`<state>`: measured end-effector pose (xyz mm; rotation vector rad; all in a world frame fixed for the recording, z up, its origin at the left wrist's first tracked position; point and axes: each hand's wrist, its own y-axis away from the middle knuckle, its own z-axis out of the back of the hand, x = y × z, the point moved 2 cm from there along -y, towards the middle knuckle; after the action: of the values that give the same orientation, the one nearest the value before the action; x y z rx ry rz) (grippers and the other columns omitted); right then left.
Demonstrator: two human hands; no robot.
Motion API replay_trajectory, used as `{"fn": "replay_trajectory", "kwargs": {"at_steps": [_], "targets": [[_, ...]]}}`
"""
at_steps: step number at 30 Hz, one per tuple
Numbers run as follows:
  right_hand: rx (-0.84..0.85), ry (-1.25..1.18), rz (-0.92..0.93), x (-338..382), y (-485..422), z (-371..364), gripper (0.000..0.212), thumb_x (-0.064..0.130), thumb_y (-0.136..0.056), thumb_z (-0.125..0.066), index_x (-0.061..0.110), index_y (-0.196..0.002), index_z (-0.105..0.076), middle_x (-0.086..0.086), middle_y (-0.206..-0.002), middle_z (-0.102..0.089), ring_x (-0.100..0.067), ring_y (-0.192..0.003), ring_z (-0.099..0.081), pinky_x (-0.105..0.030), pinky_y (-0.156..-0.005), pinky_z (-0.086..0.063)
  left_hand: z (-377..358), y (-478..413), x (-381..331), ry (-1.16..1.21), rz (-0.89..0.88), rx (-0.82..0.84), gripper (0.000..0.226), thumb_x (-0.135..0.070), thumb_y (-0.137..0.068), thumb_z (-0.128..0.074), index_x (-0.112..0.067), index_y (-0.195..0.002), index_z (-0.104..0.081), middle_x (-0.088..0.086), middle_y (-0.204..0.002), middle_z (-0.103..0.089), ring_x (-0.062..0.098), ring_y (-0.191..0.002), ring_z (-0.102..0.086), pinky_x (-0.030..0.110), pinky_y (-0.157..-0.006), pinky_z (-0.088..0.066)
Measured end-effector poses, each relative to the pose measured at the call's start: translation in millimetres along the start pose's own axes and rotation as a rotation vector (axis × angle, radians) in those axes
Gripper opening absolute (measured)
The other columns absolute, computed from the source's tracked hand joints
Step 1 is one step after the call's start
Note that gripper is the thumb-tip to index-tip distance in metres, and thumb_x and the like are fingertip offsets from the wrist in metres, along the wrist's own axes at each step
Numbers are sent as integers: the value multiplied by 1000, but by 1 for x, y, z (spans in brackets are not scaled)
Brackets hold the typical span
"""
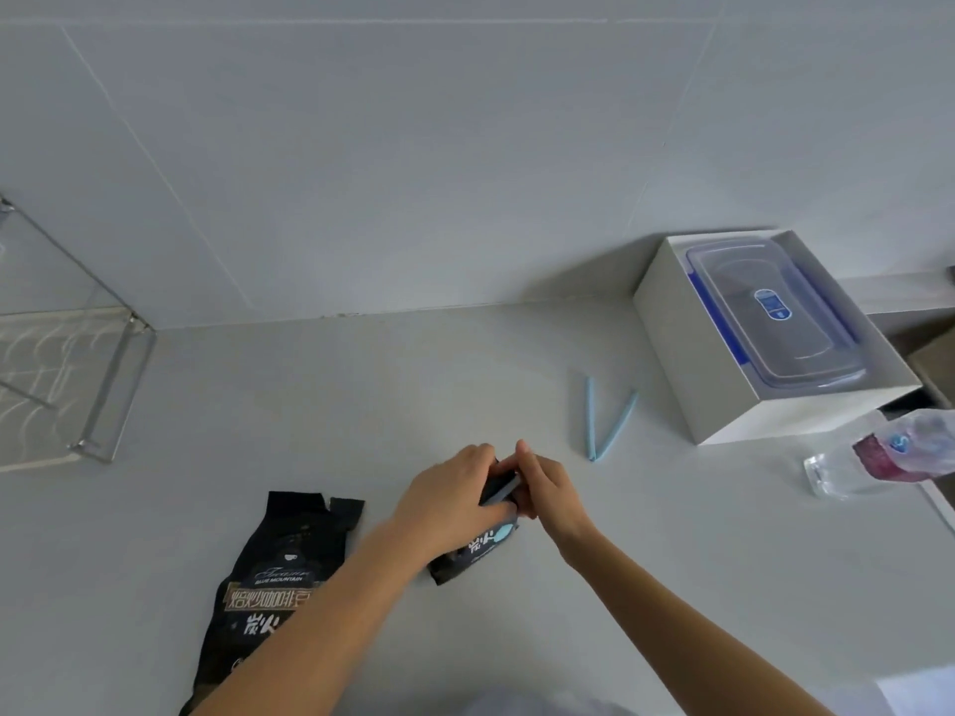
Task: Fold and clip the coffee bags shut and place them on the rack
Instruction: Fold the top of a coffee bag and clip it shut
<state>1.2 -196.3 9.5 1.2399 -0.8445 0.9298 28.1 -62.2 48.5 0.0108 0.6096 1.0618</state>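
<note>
1. A small black coffee bag (478, 547) lies on the pale countertop (362, 405) at centre, directly beneath both hands; its lower end with white characters and a light blue mark shows below the left wrist.
2. The left hand (455, 496) lies palm down over the bag's upper part, fingers curled and pressing on its folded top end.
3. The right hand (542, 483) meets it from the right, fingertips pinching the same folded end, thumb raised.
4. Between the two hands a light blue clip (500, 492) sits along the fold. Whether it is fully fastened cannot be told.
5. Both forearms are bare and extend from the lower edge, converging on the bag.
6. A second, larger black coffee bag (268, 586), glossy and creased, lies flat to the left, its torn top open and unfolded; the left forearm crosses its lower right part.
7. A spare light blue clip (607, 423), a thin V-shaped rod, lies open on the counter right of the hands, apart from them.
8. A white cardboard box (672, 343) further right holds a clear plastic container (775, 312) with blue latches.
9. A crumpled clear plastic wrapper (878, 457) lies at the right edge.
10. A wire rack (119, 374) of bright metal is at far left against the tiled wall.
</note>
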Motion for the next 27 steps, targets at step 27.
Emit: {"fn": "replay_trajectory", "kwargs": {"at_steps": [27], "targets": [[135, 628, 275, -7, 3, -1, 33, 31, -101, -28, 11, -85, -49, -6, -92, -49, -23, -79, -50, -42, -74, -46, -19, 28, 4, -126, -436, -256, 21, -31, -89, -47, -18, -73, -50, -5, -64, -53, 14, -47, -43, 23, -36, -32]]}}
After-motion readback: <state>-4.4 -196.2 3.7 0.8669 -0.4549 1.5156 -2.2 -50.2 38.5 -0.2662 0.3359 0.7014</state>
